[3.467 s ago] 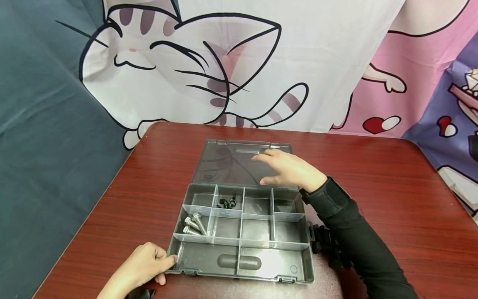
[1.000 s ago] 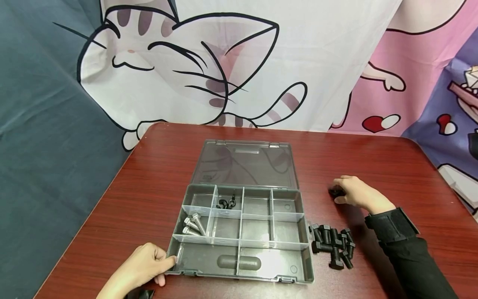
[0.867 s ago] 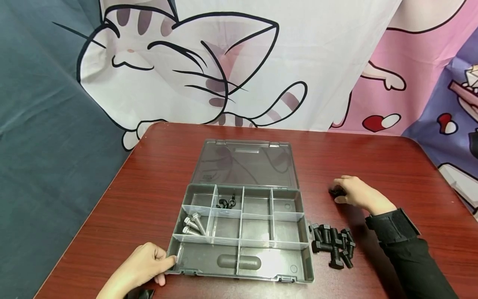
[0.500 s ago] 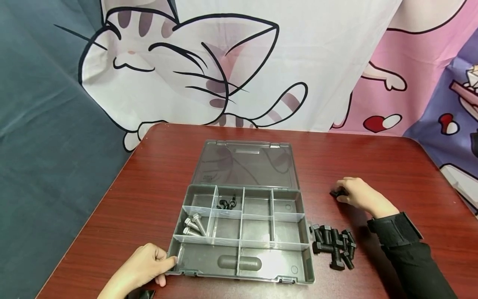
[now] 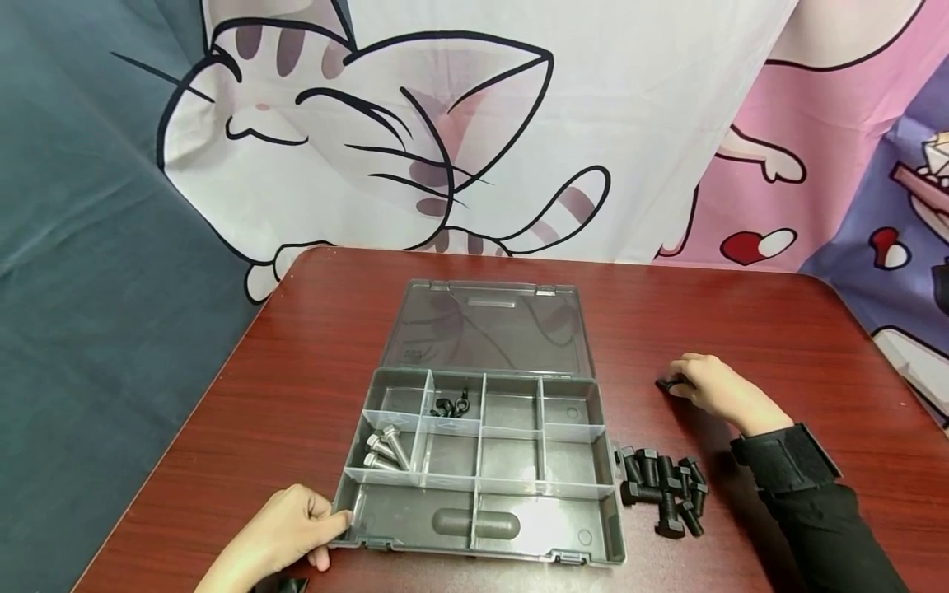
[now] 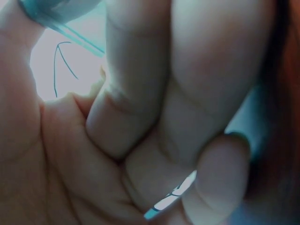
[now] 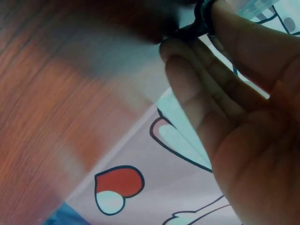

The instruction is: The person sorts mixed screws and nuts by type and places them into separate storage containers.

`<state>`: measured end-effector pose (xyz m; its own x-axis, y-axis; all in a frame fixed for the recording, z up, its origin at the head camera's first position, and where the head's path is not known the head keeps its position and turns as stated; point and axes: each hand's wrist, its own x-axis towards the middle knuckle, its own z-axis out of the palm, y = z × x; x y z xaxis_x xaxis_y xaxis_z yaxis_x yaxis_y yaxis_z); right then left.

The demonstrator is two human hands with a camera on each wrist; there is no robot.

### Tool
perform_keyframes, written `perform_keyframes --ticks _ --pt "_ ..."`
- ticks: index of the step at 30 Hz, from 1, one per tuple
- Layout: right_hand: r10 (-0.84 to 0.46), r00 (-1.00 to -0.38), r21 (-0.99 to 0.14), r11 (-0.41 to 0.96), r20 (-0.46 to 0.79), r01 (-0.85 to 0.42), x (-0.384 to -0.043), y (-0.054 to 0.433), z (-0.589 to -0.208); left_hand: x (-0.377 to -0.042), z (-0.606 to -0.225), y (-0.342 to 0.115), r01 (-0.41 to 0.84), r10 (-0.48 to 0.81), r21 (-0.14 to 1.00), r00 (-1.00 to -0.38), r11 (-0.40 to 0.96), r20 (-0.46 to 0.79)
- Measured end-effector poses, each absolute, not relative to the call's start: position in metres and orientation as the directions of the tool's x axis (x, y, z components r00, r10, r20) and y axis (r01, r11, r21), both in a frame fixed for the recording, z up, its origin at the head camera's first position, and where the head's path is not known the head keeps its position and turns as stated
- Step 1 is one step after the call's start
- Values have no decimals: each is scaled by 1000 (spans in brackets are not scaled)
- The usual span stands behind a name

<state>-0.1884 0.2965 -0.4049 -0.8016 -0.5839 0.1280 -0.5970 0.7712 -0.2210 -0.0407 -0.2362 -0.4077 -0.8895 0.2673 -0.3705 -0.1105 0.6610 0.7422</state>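
A grey translucent compartment box [image 5: 400, 504] lies with its lid [image 5: 489, 325] folded back flat on the table. At its front left corner, my left hand [image 5: 285, 527] grips the rim, thumb on top and fingers curled below. My right hand [image 5: 722, 391] is at the table's right side, pinching a small black eye bolt [image 5: 670, 383]. In the right wrist view the eye bolt [image 7: 202, 21] shows its ring between thumb and fingertips. Similar black ring-ended pieces [image 5: 461, 403] lie in a back compartment. Several silver bolts [image 5: 393, 445] fill part of the left middle compartment.
Several black hex bolts [image 5: 667, 494] lie in a heap against the box's right side, nearer me than my right hand. The reddish wooden table [image 5: 741, 313] ends at a printed cat curtain [image 5: 638, 99]. A small dark object [image 5: 291, 585] shows beneath my left wrist.
My right hand has gone from above the lid to the table's right side, where it pinches the black eye bolt, uncovering the black bolts. My left hand stays on the box corner.
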Motion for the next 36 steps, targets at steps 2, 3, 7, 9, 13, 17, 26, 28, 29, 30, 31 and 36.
perform_keyframes --ticks 2,3,7,9,13,17,26,28,29,30,31,36 --pt "-583 -804 -216 775 122 -594 -189 296 -404 -41 -408 -236 -109 267 740 -889 664 -371" --pt "-583 -804 -212 776 118 -594 -189 295 -404 -41 -408 -236 -106 268 739 -890 665 -369" --pt "-576 -810 -207 784 111 -586 -191 294 -401 -40 -408 -235 -101 267 740 -894 665 -361" --pt "-574 -811 -212 783 114 -585 -192 292 -398 -40 -408 -235 -100 264 740 -896 665 -358" --pt "-577 -808 -222 777 120 -589 -193 288 -391 -39 -408 -234 -98 261 740 -899 665 -353" --pt "-580 -805 -224 774 121 -592 -194 283 -384 -39 -408 -234 -90 261 738 -901 668 -346" --pt "-591 -798 -206 771 121 -602 -199 273 -369 -40 -408 -236 -106 272 748 -890 655 -365" --pt "-603 -786 -201 760 135 -617 -202 270 -366 -41 -408 -236 -109 271 744 -889 659 -370" --pt "-607 -782 -204 755 139 -623 -203 268 -364 -41 -408 -237 -109 271 743 -888 661 -372" --pt "-613 -777 -204 749 144 -630 -204 266 -362 -41 -408 -237 -107 271 740 -888 664 -372" --pt "-619 -772 -206 744 145 -635 -205 264 -360 -41 -408 -236 -106 269 738 -888 667 -371" --pt "-624 -769 -209 740 139 -639 -207 253 -353 -41 -408 -236 -99 270 732 -889 675 -369"
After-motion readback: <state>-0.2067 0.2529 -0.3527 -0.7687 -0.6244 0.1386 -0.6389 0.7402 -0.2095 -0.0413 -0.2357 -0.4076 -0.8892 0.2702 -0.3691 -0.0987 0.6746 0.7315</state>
